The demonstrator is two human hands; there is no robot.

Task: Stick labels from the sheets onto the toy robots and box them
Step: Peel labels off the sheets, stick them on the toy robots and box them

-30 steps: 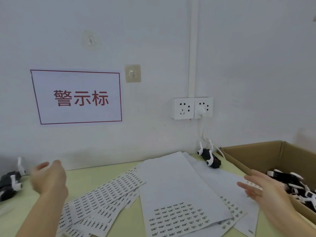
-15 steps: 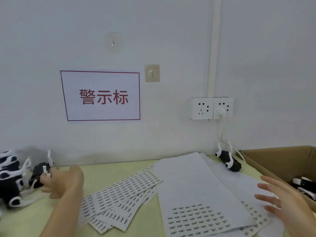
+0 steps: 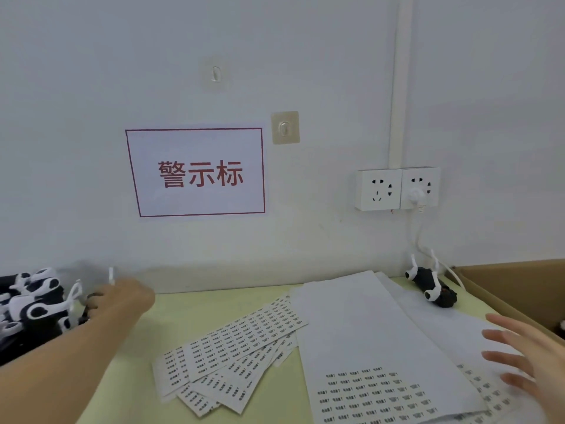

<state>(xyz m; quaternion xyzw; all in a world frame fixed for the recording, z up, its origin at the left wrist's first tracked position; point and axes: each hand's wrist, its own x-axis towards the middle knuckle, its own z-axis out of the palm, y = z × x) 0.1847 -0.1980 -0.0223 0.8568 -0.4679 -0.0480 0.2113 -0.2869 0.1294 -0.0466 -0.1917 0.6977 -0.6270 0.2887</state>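
Left hand (image 3: 122, 299) reaching across the pale green tabletop (image 3: 189, 313), grip curled on a black-and-white toy robot (image 3: 91, 304) beside the heap of toy robots (image 3: 30, 304) at far left. Right hand (image 3: 532, 362) hovering, fingers spread apart, over the large label sheets (image 3: 376, 341). Cut label strips (image 3: 238, 350) fanned between. One stray toy robot (image 3: 431, 286) lying near the cardboard box (image 3: 516, 286).

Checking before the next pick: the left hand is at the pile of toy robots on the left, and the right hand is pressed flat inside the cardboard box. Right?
Not quite. The head view shows the right hand open above the label sheets, outside the cardboard box. The left hand is indeed at the pile of toy robots on the left.
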